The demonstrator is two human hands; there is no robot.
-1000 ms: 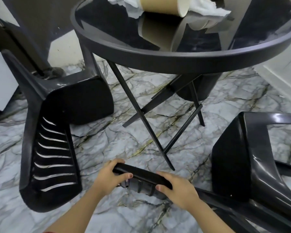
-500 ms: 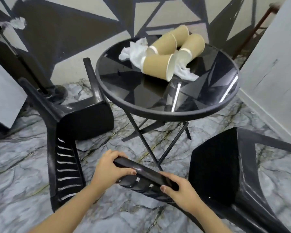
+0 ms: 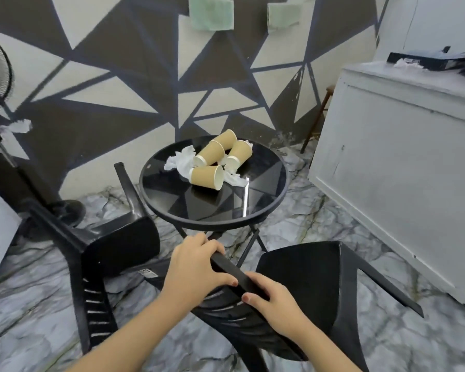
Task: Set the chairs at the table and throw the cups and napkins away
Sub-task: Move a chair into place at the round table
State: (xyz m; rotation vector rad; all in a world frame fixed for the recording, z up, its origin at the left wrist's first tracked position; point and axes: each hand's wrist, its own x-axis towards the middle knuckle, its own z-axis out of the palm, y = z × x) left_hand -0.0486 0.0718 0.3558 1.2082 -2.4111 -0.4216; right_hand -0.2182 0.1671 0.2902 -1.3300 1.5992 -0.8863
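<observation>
1. The chair (image 3: 306,285) in hand is black plastic with a slatted back, tipped partway up at about 6 o'clock from the table (image 3: 172,210). The left hand (image 3: 196,267) and right hand (image 3: 274,299) both curl round its top rail, thumbs showing on the near side.
2. Risk, as I judge it: the smooth rail could slip through the grip, or a swinging leg could knock the table's thin crossed legs.
3. A jolt there would likely roll the four paper cups (image 3: 218,159), which lie on their sides among crumpled napkins (image 3: 180,162) on the glossy round top.
4. A second chair (image 3: 102,253) lies toppled at 8 o'clock, close enough to snag feet on the marble floor (image 3: 320,216).
5. A white cabinet (image 3: 400,157) stands at 3 o'clock.
</observation>
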